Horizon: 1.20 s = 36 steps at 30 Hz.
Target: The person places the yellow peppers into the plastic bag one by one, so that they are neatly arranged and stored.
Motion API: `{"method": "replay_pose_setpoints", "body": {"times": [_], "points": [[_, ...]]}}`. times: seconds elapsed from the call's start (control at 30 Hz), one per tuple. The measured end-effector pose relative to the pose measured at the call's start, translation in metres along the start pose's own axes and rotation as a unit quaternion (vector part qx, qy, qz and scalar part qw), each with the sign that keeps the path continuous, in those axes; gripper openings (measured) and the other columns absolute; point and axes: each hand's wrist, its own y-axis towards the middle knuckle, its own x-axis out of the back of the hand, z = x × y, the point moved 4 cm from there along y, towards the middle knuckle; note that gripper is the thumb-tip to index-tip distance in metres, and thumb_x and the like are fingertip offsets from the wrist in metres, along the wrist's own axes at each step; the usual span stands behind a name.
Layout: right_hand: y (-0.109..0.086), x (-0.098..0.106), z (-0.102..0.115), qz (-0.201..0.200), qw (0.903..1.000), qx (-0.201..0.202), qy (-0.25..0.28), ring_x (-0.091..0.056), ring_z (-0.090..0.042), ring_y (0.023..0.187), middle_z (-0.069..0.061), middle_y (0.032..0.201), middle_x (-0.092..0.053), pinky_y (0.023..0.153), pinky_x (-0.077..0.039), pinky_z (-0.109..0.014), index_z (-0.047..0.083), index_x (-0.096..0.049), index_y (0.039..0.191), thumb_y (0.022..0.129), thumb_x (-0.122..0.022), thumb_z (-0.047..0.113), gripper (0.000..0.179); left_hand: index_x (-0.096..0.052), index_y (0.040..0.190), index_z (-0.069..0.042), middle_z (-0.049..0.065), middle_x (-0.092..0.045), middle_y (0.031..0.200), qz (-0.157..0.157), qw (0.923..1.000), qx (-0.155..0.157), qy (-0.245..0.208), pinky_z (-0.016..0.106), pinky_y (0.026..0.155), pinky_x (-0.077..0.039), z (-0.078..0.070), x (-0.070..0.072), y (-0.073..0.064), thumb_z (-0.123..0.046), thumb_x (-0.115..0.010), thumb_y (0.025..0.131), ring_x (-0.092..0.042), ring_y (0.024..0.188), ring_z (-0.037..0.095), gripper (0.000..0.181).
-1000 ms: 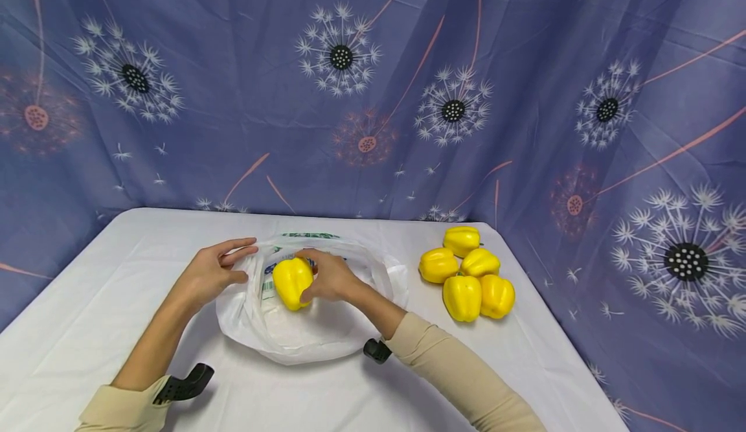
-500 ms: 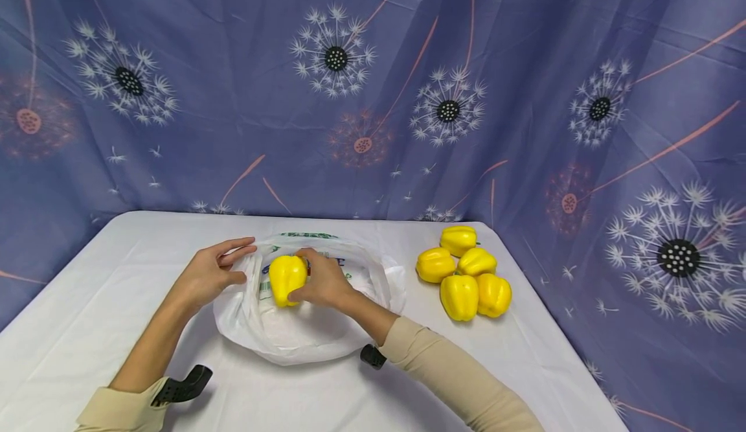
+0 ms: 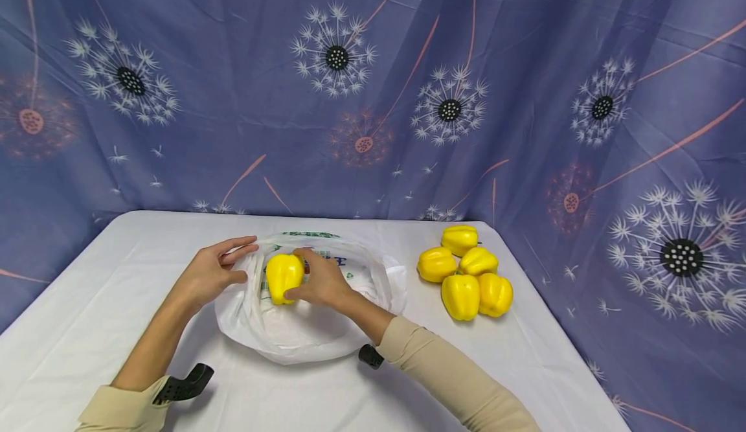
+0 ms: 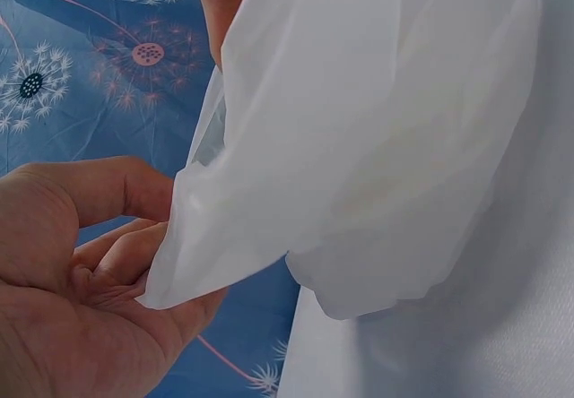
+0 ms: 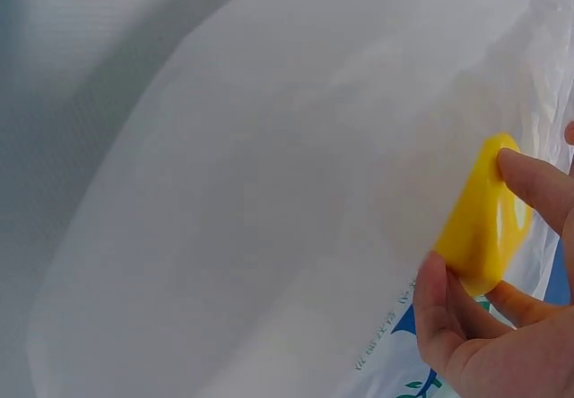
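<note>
A white plastic bag [image 3: 309, 348] with green and blue print lies with its mouth wide on the table. Inside that mouth, toward its left side, my right hand [image 3: 323, 280] grips a yellow bell pepper [image 3: 283, 278]. The right wrist view shows thumb and fingers on opposite sides of the pepper [image 5: 484, 223]. My left hand [image 3: 206, 276] is at the bag's left rim. In the left wrist view, a fold of the bag [image 4: 215, 228] is pinched between the thumb and fingers of the left hand [image 4: 99, 272].
Several more yellow bell peppers [image 3: 460, 297] sit in a cluster on the right of the white-covered table [image 3: 76, 328]. A blue curtain [image 3: 245, 95] with dandelion prints hangs behind and along the right side. Black mounts [image 3: 185, 383] are worn on both wrists.
My right hand has shifted slightly left with the pepper, which now stands more upright in view. The left hand keeps its place at the bag's rim. The clustered peppers stay where they were.
</note>
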Motion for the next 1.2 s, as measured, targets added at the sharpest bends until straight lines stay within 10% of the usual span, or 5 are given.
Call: {"method": "replay_pose_setpoints", "body": {"times": [0.43,1.2], "points": [[-0.001,0.005,-0.002,0.011,0.9998,0.0,-0.014,-0.064,-0.017,0.11,0.0,0.132,-0.068,0.097,-0.048,-0.04,0.026,-0.048,0.15,0.076,-0.088,0.038,0.085,-0.042,0.156,-0.012,0.014,-0.057,0.146,-0.002,1.0,-0.008,-0.004,0.008,0.081,-0.042,0.0,0.0,-0.001,0.001,-0.068,0.082,-0.03,0.15,0.04,0.079],[-0.042,0.08,-0.028,0.006,0.9991,0.023,0.034,-0.063,-0.027,0.104,-0.006,0.126,-0.07,0.081,-0.051,-0.037,0.024,-0.054,0.146,0.082,-0.083,0.036,0.072,-0.04,0.157,-0.014,0.014,-0.055,0.148,-0.003,1.0,0.003,0.001,0.013,0.079,-0.044,0.003,0.001,0.001,0.0,-0.067,0.083,-0.028,0.151,0.04,0.08]]}}
